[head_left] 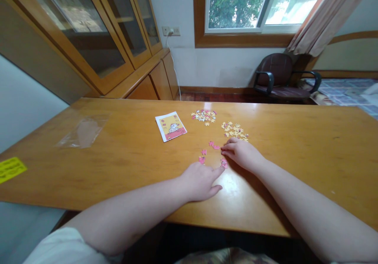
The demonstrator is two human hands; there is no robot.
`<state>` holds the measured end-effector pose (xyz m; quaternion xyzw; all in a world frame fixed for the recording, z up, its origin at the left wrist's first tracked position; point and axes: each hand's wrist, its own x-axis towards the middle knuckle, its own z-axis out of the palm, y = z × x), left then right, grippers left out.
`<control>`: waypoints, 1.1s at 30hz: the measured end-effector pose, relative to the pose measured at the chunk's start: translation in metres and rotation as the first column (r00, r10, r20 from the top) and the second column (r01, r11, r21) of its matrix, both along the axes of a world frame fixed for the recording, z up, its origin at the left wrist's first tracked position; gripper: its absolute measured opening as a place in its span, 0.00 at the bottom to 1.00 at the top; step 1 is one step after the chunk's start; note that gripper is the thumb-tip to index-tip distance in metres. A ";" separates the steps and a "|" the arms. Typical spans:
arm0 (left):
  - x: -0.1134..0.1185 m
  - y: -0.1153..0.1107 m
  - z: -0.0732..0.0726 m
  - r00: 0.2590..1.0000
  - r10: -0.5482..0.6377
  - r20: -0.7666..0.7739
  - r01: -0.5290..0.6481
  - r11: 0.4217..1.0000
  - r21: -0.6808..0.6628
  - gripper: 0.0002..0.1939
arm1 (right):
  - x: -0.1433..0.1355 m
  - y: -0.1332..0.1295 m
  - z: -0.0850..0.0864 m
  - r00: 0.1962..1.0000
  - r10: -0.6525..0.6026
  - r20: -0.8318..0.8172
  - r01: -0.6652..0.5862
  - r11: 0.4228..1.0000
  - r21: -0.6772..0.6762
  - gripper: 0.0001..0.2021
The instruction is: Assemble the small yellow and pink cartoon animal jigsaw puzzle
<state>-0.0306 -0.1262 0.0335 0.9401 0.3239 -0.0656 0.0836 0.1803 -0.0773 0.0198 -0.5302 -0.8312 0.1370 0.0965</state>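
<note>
My left hand [203, 181] rests low over the table, thumb and index finger apart, the index tip touching a pink puzzle piece [223, 162]. My right hand [240, 151] is just beyond it to the right, fingertips pinched together at the table; a small piece seems to be at the tips, too small to make out. Pink pieces [216, 147] lie left of my right fingertips. More pink pieces [204, 152] are above my left hand. A pile of yellow pieces [234, 131] sits behind my right hand, and a mixed pile [203, 116] lies farther back.
A picture card [171, 127] with a white animal lies left of the piles on the wooden table [132, 165]. At the left are a clear plastic bag [85, 132] and a yellow label [12, 169]. A chair [277, 75] stands behind the table.
</note>
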 end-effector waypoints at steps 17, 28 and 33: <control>0.000 -0.001 -0.001 1.000 -0.003 -0.014 0.003 1.000 0.018 0.30 | 0.011 0.000 0.011 0.995 0.080 0.064 -0.075 0.994 -0.075 0.09; 0.000 -0.001 0.001 1.000 -0.002 -0.017 0.002 1.000 -0.006 0.30 | 0.003 -0.002 0.010 0.946 -0.168 -0.278 0.069 0.940 -0.334 0.06; 0.000 -0.001 0.000 1.000 0.003 -0.010 -0.003 1.000 -0.006 0.31 | 0.002 -0.003 0.004 0.933 -0.153 -0.326 0.019 0.925 -0.381 0.06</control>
